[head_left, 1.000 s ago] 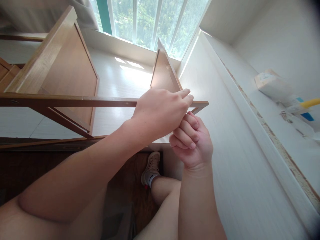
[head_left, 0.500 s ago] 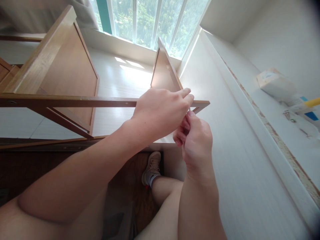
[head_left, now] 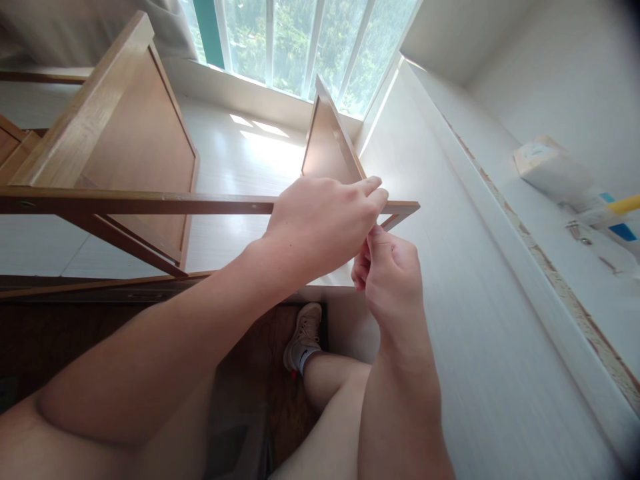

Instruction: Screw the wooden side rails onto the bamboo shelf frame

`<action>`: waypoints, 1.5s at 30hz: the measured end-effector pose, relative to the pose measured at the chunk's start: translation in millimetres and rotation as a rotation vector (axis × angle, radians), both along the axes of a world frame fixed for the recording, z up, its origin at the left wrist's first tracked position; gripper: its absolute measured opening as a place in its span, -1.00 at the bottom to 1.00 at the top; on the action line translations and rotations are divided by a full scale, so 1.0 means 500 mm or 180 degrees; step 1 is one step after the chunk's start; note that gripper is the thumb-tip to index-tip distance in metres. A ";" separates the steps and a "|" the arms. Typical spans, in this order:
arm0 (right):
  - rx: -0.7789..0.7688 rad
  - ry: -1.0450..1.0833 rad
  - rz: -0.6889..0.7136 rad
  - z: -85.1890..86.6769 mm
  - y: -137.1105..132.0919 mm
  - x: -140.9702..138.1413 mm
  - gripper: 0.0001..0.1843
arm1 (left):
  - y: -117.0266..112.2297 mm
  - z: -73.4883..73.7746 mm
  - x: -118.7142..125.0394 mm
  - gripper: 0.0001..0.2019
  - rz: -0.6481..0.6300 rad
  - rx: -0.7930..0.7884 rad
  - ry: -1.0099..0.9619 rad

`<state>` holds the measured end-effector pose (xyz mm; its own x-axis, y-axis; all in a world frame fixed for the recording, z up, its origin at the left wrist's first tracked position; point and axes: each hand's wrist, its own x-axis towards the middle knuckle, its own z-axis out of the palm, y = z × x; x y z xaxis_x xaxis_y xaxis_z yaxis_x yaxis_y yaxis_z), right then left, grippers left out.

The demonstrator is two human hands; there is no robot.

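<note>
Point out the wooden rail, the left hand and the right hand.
Wooden rail (head_left: 150, 203): head view, on its bare narrow edge.
Left hand (head_left: 327, 217): head view, on its back.
Right hand (head_left: 393, 273): head view, below the thumb.

Daylight enters through a wide glass window with pale upright bars (head_left: 293, 47), green foliage beyond it; a flat teal upright strip (head_left: 209, 33) and a bunched grey fabric curtain (head_left: 100, 33) stand at its left. Bright sun patches (head_left: 270, 127) lie on a smooth whitish ledge (head_left: 235, 153). A broad white panel with a chipped edge (head_left: 480, 267) borders the right, before a plain off-white wall (head_left: 560, 67). Below is a dark brown wood-look floor (head_left: 290, 407).
</note>
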<state>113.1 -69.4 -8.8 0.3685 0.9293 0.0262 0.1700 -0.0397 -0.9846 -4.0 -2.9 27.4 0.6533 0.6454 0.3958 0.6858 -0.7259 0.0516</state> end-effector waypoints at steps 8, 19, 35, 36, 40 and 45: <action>0.0042 -0.0384 -0.0034 0.003 -0.002 -0.001 -0.41 | 0.000 -0.001 0.001 -0.64 -0.0002 0.0026 0.0007; 0.0041 0.0515 -0.0020 -0.001 0.006 -0.017 -0.44 | 0.001 -0.002 0.000 -0.63 -0.0032 0.0070 -0.0007; -0.0099 0.2753 0.0692 0.019 0.003 -0.012 -0.55 | 0.002 0.002 0.001 -0.62 -0.0057 0.0077 0.0065; -0.0103 0.2776 0.0702 0.019 0.003 -0.011 -0.55 | 0.001 0.003 0.001 -0.62 -0.0050 0.0070 0.0078; -0.0121 0.2867 0.0758 0.019 0.004 -0.006 -0.56 | 0.002 0.004 0.001 -0.64 -0.0040 0.0063 0.0102; -0.0117 0.3361 0.1127 0.020 0.003 0.007 -0.57 | 0.006 -0.001 0.001 -0.63 -0.0070 0.0097 0.0072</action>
<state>116.6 -68.1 1.5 -0.0966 0.9801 -0.1736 -0.7446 -0.1869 -0.6408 -3.5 -0.1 26.9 0.6763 0.6187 0.3999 0.6705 -0.7418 0.0138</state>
